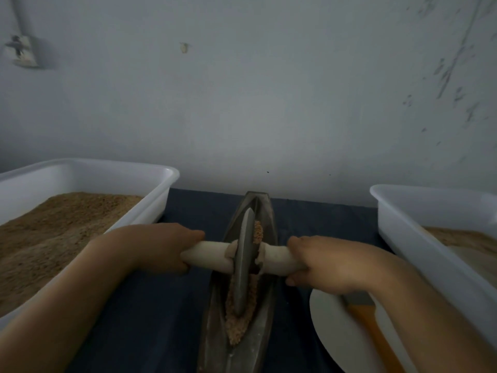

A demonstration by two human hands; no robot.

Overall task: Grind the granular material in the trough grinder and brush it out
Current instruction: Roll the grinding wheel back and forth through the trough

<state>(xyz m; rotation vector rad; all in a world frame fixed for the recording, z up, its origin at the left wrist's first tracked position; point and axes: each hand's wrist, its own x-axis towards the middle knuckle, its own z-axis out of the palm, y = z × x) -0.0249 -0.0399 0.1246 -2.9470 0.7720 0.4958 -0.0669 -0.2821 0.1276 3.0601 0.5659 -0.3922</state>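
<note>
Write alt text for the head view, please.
Both hands, left hand and right hand, grip the pale axle of a grinding wheel standing in a boat-shaped trough of tan granules, between two white tubs.

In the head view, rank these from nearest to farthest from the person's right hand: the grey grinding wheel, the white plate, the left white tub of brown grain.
From the right hand:
1. Round white plate, directly beneath the wrist.
2. Grey metal grinding wheel, along the handle to its left.
3. White plastic tub of brown grain, far left.
</note>
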